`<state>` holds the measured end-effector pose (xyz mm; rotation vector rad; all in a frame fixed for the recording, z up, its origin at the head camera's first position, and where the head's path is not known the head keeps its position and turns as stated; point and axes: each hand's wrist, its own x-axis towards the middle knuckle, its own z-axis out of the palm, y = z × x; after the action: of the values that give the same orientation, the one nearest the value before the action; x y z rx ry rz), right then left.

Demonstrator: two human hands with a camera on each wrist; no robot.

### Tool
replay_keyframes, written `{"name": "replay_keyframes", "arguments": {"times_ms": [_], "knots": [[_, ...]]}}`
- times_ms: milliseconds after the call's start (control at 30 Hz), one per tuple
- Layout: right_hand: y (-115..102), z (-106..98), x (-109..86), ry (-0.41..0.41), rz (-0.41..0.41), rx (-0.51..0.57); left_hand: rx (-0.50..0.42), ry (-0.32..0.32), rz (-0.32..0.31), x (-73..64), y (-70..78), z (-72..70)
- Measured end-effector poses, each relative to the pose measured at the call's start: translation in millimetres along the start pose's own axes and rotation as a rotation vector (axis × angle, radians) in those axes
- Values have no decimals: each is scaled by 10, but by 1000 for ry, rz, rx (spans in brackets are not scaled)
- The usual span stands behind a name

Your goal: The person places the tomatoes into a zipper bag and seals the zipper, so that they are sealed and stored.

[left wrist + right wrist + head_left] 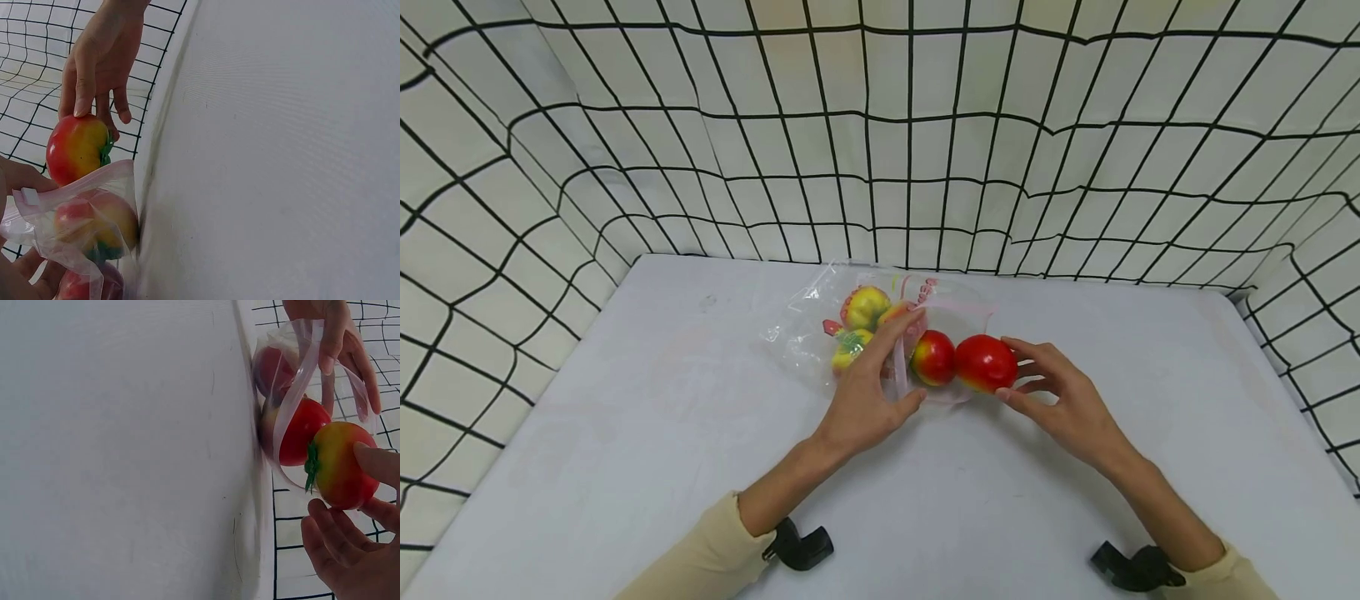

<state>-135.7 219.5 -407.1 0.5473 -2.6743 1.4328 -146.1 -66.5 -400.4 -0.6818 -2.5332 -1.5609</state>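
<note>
A clear zip bag (801,321) with a pink-edged mouth lies on the table, its opening facing right. My left hand (868,400) spans the mouth, thumb and fingers around its edges. A red and yellow tomato (987,363) with a green leafy top (312,465) is gripped between the thumb and fingers of my right hand (1060,400), just at the mouth. Touching it in the head view, a second red fruit (933,357) sits inside the opening. Deeper in the bag are several yellow and red fruits (865,307), partly hidden by my left hand.
The white table (647,433) ends at a back edge, close behind the bag. Black netting (910,150) over pale walls encloses the back and both sides. Each wrist carries a black camera mount (801,546).
</note>
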Motion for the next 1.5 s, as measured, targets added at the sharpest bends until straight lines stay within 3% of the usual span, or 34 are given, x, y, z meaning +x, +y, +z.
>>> {"name": "replay_keyframes", "arguments": {"times_ms": [700,1067,1500], "knots": [[-104,118,98,32,15,-36,13,10,2,9,21,1],[-91,235,191,80,46,-63,17,11,68,17,13,-6],[-148,292,260,139,114,-85,-7,-4,84,28,16,-7]]}}
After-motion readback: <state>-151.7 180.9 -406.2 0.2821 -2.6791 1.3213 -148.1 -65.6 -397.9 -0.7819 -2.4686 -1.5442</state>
